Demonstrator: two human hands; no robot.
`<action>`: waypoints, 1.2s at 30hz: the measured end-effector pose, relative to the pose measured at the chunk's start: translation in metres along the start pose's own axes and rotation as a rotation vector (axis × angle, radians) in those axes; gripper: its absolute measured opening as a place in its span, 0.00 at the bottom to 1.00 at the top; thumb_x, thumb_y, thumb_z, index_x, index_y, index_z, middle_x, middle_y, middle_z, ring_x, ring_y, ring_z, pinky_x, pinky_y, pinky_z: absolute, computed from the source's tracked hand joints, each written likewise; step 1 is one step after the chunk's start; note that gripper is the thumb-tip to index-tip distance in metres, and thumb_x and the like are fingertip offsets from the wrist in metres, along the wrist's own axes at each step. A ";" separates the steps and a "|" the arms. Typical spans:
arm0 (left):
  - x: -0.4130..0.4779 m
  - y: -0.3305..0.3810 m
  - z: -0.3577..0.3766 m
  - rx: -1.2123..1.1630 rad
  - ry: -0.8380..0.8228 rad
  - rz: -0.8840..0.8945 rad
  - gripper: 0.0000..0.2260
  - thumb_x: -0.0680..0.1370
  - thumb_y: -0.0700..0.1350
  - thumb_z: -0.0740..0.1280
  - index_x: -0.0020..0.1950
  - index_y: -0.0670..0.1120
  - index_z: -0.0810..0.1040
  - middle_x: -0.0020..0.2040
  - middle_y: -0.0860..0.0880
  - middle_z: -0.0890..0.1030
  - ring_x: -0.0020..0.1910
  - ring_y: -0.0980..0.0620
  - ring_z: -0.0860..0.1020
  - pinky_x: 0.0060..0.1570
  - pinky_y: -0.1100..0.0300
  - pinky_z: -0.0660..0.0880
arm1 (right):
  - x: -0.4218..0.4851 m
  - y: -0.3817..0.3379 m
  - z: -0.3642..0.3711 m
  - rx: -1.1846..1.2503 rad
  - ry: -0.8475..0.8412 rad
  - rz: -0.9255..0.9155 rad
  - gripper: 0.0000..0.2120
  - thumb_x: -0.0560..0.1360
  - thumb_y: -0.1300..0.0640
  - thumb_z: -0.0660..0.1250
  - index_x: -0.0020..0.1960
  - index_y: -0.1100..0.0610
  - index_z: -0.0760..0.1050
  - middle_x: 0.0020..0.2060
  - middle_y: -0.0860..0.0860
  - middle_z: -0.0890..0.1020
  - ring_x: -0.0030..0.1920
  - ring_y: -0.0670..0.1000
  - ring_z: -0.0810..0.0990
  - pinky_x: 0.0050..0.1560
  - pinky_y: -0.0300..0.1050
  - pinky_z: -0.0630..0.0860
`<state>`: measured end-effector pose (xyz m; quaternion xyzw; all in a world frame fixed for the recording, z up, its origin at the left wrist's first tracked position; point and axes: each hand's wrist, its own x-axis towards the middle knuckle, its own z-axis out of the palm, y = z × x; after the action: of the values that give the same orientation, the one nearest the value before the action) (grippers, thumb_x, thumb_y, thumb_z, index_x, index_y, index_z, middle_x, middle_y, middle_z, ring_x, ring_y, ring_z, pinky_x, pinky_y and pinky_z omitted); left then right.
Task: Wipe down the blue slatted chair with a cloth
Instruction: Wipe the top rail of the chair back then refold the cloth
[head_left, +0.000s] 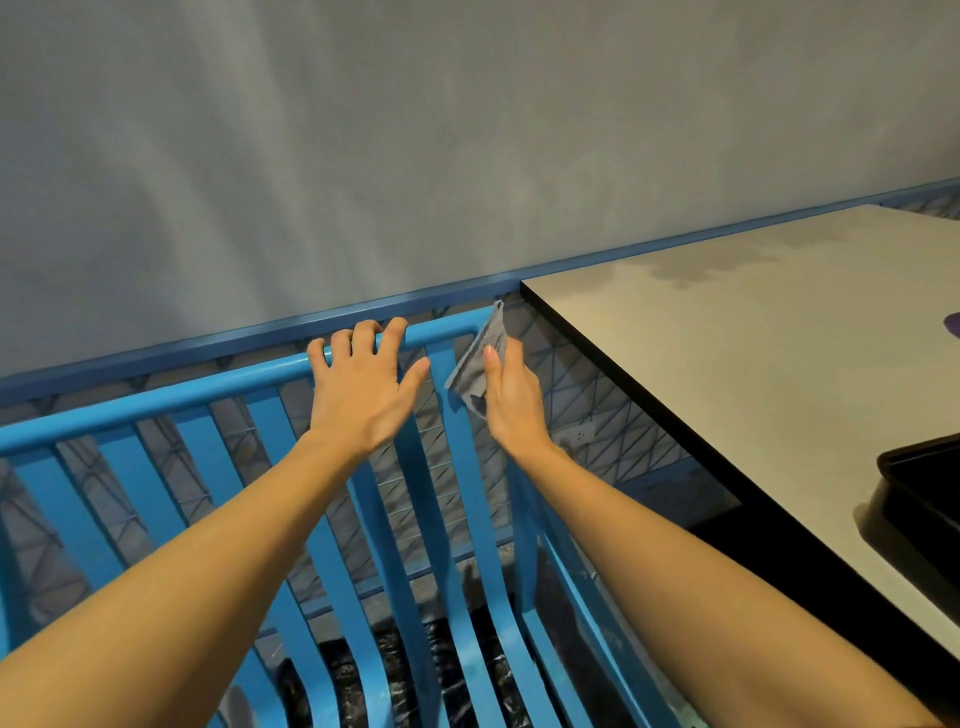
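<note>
The blue slatted chair (156, 457) fills the lower left, its curved slats running from the top rail down toward me. My left hand (363, 389) rests on the top rail near its right end, fingers hooked over the bar. My right hand (511, 397) holds a small grey cloth (480, 358) against the rightmost slat and the rail's right corner. The cloth hangs between my thumb and fingers; a dark patch shows on its lower part.
A pale table (753, 332) with a dark edge stands directly right of the chair, with a damp-looking stain near its far side. A black tray (919, 483) sits at its right edge. A grey wall with a blue rail (260, 332) runs behind the chair.
</note>
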<state>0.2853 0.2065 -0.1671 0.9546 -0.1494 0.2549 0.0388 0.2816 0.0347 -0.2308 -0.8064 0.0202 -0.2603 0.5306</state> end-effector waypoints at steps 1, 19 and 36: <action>0.000 0.001 0.000 -0.003 0.006 -0.002 0.22 0.80 0.61 0.52 0.71 0.52 0.63 0.65 0.46 0.71 0.63 0.42 0.67 0.66 0.40 0.57 | -0.007 0.007 -0.001 -0.017 -0.007 0.008 0.13 0.83 0.44 0.51 0.53 0.53 0.66 0.42 0.52 0.79 0.41 0.51 0.79 0.42 0.60 0.77; 0.012 0.029 0.009 -0.016 0.020 0.052 0.24 0.80 0.62 0.52 0.71 0.51 0.61 0.64 0.45 0.71 0.63 0.41 0.67 0.66 0.38 0.57 | 0.001 0.006 -0.014 -0.054 -0.141 -0.038 0.16 0.83 0.50 0.55 0.62 0.62 0.67 0.54 0.59 0.77 0.54 0.55 0.76 0.49 0.46 0.71; 0.004 0.041 0.014 0.043 -0.013 0.136 0.29 0.82 0.58 0.51 0.79 0.50 0.46 0.80 0.48 0.48 0.78 0.43 0.44 0.72 0.35 0.41 | -0.091 0.053 -0.032 -0.329 -0.238 0.033 0.21 0.83 0.47 0.50 0.69 0.60 0.61 0.59 0.61 0.75 0.53 0.61 0.76 0.50 0.56 0.74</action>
<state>0.2827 0.1643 -0.1777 0.9445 -0.2085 0.2538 -0.0002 0.2016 0.0127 -0.3037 -0.9069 0.0130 -0.1475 0.3944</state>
